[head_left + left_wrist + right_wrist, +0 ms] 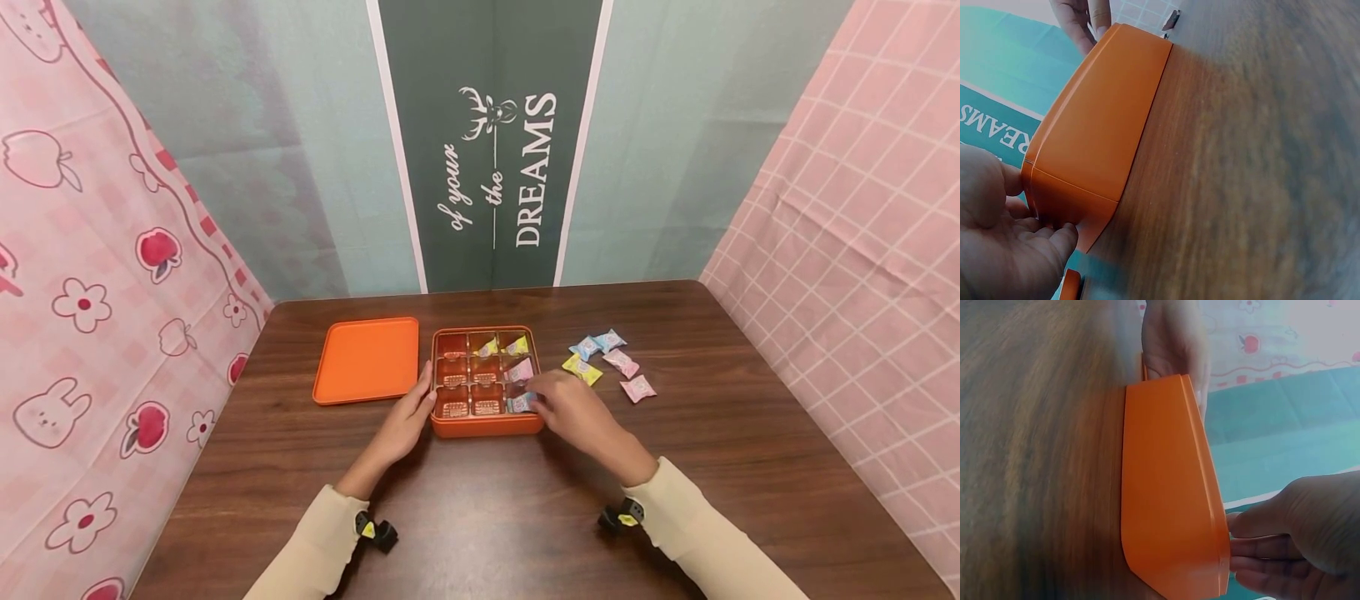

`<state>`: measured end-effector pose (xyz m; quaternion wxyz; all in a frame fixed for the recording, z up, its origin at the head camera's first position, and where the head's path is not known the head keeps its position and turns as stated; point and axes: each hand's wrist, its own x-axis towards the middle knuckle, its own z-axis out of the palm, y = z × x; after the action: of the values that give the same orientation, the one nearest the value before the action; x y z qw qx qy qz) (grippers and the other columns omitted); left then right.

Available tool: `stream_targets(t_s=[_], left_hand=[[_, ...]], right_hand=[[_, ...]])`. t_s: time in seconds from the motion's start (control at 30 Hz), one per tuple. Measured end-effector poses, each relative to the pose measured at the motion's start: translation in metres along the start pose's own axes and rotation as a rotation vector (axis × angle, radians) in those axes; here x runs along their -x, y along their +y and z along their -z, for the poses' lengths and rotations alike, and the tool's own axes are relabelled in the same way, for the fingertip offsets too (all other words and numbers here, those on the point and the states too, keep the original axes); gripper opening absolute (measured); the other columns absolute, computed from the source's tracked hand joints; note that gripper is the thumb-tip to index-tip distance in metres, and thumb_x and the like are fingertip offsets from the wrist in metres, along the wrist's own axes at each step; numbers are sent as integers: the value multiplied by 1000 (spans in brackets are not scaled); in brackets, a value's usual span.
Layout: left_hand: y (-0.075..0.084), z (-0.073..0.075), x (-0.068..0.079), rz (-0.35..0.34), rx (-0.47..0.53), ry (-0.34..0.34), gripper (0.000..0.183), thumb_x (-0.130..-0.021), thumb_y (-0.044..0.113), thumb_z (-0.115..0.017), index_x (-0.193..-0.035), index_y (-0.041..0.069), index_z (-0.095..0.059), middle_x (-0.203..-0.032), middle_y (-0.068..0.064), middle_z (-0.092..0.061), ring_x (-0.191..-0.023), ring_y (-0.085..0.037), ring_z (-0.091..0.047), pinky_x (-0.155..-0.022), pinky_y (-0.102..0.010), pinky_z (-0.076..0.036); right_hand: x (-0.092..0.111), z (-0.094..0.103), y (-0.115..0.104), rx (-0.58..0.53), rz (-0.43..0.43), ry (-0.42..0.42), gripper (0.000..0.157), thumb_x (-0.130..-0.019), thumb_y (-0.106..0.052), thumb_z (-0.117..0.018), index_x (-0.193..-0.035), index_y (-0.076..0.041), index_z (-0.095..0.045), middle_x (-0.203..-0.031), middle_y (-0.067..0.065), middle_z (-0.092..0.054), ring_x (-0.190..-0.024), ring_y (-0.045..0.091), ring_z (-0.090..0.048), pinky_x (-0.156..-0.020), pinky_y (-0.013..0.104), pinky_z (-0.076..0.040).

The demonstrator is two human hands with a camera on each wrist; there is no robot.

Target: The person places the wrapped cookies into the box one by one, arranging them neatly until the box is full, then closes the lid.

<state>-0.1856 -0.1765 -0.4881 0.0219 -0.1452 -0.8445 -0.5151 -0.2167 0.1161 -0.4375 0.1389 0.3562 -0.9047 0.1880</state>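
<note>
An orange square box with a clear divided insert stands on the table. Along its left wall lies my left hand, fingers extended against the side; in the left wrist view the fingertips touch the box's corner. My right hand reaches over the right rim into the front right compartment, fingertips pinching the end of a blue wrapped candy. In the right wrist view the rim hides this candy. Behind it sits a pink candy. Yellow candies lie in the back middle and back right compartments.
Left of the box lies a flat orange lid. Several loose candies lie to the right: blue ones, a yellow one and pink ones. The brown wooden table ends at a printed curtain behind.
</note>
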Motion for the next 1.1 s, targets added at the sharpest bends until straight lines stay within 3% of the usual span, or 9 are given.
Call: stream_targets(t_s=[0.47, 0.73, 1.1], left_hand=[[2, -2, 0, -2, -10, 3, 54, -103, 12, -38, -149, 1, -14, -156, -10, -10, -142, -32, -13, -113, -46, -13], [36, 3, 5, -12, 29, 13, 51, -101, 6, -38, -145, -10, -17, -152, -19, -13, -139, -40, -14, -111, -52, -13], [-1, -3, 1, -1, -2, 10, 53, -103, 14, -38, -149, 0, -15, -155, -16, -12, -142, -31, -13, -113, -46, -13]], right_hand=[[8, 5, 12, -18, -31, 33, 26, -76, -11, -78, -101, -6, -72, -99, 7, -71, -94, 24, -65, -83, 42, -53], [12, 12, 21, 28, -57, 68, 26, -77, -13, -78, -101, -8, -72, -99, 5, -70, -94, 24, -64, -80, 42, -52], [19, 11, 38, 20, -115, 129, 25, -78, -12, -77, -100, -2, -71, -97, 11, -70, -93, 28, -65, -81, 43, -52]])
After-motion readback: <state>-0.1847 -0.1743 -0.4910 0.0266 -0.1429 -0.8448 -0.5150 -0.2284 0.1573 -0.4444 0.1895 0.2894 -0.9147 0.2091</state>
